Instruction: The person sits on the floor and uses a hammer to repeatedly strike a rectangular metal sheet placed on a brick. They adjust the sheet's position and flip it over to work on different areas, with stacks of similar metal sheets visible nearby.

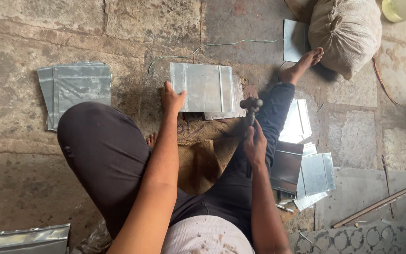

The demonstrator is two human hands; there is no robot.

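The right hand (255, 142) wraps its grip around a dark metal hammer (250, 110), whose head hangs just right of the flat grey sheet-metal panel (204, 87); the left hand (171, 99), grip spread, presses the panel's left edge, over brown burlap sacking (203, 150) on the stone floor (132, 28)

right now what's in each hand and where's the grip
The right hand grips a hammer by its handle, well below the head. The left hand presses the left edge of a metal sheet, not lifting it.

Left hand (172, 99) pressed flat with arm outstretched; right hand (254, 142) in closed grip.
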